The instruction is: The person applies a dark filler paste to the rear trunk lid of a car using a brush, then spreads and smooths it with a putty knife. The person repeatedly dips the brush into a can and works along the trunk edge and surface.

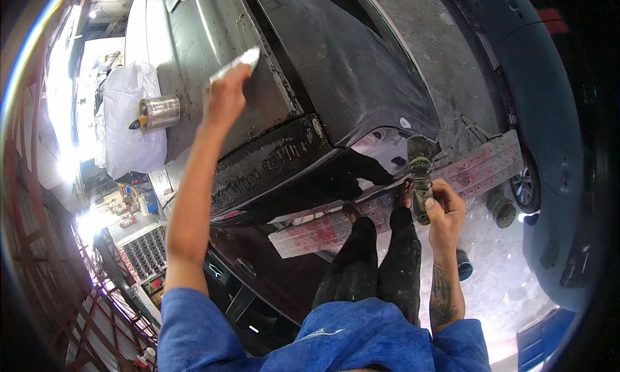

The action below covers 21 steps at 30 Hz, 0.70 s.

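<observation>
Reaching far out over a grey, scuffed car roof [206, 42], my left hand [225, 99] is closed on a flat white piece [248, 57] with a pointed end. The piece lies close against the roof panel; its kind is not plain. Rough, flaking patches mark the black edge strip [265, 159] nearer to me. At the right, my right hand [445, 209] grips the lower end of a dark, grimy cylinder [421, 168], shaped like a flashlight with a wider head. It points away from me, near the corner of the car's dark glass [361, 68].
An open metal can [161, 112] sits on the roof's left side beside a white plastic sheet [132, 139]. My feet rest on a red-stained, perforated plank [307, 237]. Another car [549, 120] stands at the right. A dark round container [501, 209] is on the floor below.
</observation>
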Motion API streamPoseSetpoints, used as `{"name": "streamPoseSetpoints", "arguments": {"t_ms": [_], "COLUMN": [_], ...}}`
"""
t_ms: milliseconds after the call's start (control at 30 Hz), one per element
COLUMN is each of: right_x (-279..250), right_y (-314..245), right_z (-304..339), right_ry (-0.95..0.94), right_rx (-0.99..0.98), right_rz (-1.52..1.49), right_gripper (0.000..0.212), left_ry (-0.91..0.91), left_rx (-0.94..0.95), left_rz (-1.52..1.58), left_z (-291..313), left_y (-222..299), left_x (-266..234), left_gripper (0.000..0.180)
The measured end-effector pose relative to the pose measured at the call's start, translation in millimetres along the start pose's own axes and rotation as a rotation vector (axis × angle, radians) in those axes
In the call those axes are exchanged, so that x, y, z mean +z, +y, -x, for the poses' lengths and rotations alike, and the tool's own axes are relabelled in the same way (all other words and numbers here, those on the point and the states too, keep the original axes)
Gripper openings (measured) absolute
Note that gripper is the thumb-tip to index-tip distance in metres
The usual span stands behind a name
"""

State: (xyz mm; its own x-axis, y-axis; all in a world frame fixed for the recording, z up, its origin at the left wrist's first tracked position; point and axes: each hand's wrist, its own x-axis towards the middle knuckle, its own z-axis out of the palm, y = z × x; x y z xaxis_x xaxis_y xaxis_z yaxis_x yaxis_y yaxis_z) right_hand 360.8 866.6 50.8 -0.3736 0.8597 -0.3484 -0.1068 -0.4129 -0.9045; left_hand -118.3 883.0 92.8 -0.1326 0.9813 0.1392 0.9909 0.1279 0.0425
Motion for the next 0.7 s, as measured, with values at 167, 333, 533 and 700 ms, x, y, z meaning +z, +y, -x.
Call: {"name": "streamPoseSetpoints", "arguments": {"t_ms": [167, 333, 533, 700], "right_x": [-7.8, -7.5, -11.2, -16.2], "right_y": [2.4, 5.1, 5.7, 8.0], "right_z": [0.6, 6.0, 5.8, 9.4], "right_ry": [0.010, 0.025, 0.005, -0.002], "right_rx": [0.039, 0.041, 0.028, 0.045], "right_rz": [0.011, -0.044, -0.051, 0.011], "right_gripper": [0.013, 0.013, 0.013, 0.013], "left_ry": [0.022, 0.034, 0.098, 0.006], "left_rx": [-0.029, -0.030, 0.096, 0.009], "left_rz": [-0.210, -0.083, -0.081, -0.227], "left_z": [-119.3, -54.0, -20.6, -90.7], "left_y": [-63.2, -25.6, -3.2, -35.3], "left_x": [21.9, 15.0, 0.1, 10.8], "left_gripper": [0.026, 0.021, 0.016, 0.023]}}
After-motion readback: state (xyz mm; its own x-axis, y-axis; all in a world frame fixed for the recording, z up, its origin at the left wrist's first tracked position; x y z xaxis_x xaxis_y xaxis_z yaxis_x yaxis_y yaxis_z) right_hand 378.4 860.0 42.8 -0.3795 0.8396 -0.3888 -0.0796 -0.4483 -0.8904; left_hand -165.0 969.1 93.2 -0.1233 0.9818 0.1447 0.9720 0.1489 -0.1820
